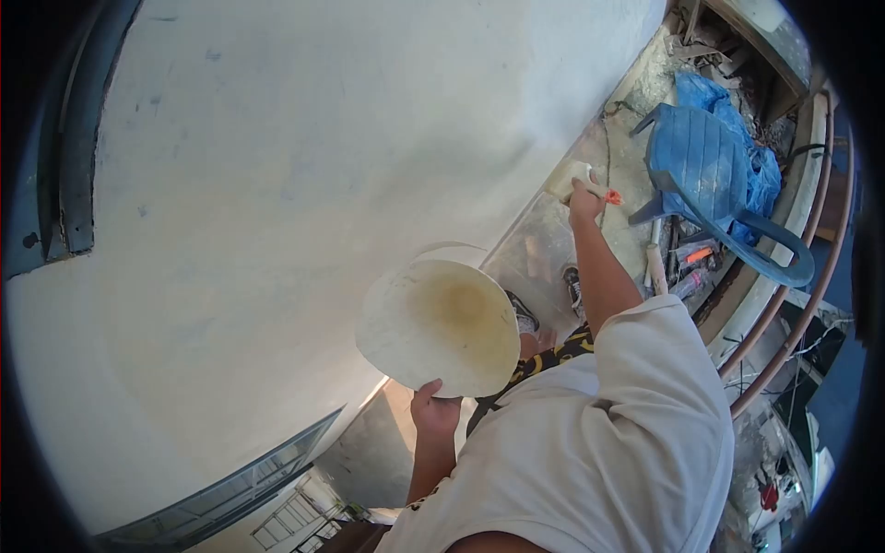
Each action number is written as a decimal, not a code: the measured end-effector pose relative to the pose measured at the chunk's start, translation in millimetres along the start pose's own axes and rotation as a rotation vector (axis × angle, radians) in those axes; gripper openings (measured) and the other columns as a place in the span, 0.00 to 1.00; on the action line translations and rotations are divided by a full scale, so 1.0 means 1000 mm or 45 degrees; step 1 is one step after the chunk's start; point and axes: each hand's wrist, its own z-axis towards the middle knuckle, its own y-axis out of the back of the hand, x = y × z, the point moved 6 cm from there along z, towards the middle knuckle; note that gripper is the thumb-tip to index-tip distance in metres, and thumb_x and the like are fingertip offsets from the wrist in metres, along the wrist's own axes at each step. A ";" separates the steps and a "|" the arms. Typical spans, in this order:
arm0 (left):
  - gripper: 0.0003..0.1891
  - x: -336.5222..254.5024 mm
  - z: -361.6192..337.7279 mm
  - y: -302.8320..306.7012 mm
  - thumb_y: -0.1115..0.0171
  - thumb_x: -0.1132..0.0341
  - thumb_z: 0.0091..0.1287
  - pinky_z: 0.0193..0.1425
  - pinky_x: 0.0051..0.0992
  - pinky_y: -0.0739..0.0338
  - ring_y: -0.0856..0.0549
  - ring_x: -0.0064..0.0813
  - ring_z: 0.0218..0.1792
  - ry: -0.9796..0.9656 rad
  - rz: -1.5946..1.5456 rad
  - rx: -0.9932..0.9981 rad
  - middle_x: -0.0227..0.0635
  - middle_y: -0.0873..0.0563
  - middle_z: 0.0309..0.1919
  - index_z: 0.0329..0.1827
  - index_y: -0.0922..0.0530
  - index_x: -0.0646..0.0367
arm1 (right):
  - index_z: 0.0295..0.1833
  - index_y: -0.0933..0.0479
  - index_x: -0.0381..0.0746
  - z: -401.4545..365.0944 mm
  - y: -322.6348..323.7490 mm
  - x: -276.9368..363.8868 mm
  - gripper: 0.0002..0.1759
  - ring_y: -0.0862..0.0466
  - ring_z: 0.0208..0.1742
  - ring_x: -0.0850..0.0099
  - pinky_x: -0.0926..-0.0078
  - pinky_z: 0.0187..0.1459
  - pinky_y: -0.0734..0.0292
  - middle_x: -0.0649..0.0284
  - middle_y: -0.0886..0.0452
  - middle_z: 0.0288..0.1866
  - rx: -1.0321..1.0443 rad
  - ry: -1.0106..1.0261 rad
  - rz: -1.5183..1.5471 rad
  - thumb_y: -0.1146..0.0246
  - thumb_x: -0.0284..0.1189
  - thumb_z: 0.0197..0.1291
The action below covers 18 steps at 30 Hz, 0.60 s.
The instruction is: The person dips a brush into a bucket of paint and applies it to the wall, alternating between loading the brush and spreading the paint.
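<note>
My left hand (435, 411) grips the near rim of a round white tub (387, 323), thumb over the edge. The tub is tipped so that its inside shows, with a yellowish stain at the bottom. My right hand (585, 203) is closed around a wide paintbrush (564, 181) with pale bristles and a red-orange handle end. The brush is held out to the right, close to the foot of the whitish wall (277, 166). Grey patches and small dark marks show on that wall.
A blue plastic chair (701, 157) lies tilted on the right, with a blue plastic sheet (763, 184) behind it. Bottles and debris (691, 263) lie by the ledge. Brown metal railings (811, 313) run along the right edge. My shoes (523, 311) stand on the floor below.
</note>
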 end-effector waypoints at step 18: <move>0.32 0.028 0.073 0.020 0.51 0.78 0.54 0.54 0.51 0.24 0.25 0.47 0.57 0.428 0.325 0.345 0.44 0.29 0.59 0.66 0.43 0.57 | 0.45 0.21 0.35 -0.178 0.101 0.127 0.11 0.18 0.39 0.70 0.77 0.44 0.26 0.55 0.19 0.39 0.530 1.312 -1.199 0.44 0.19 0.57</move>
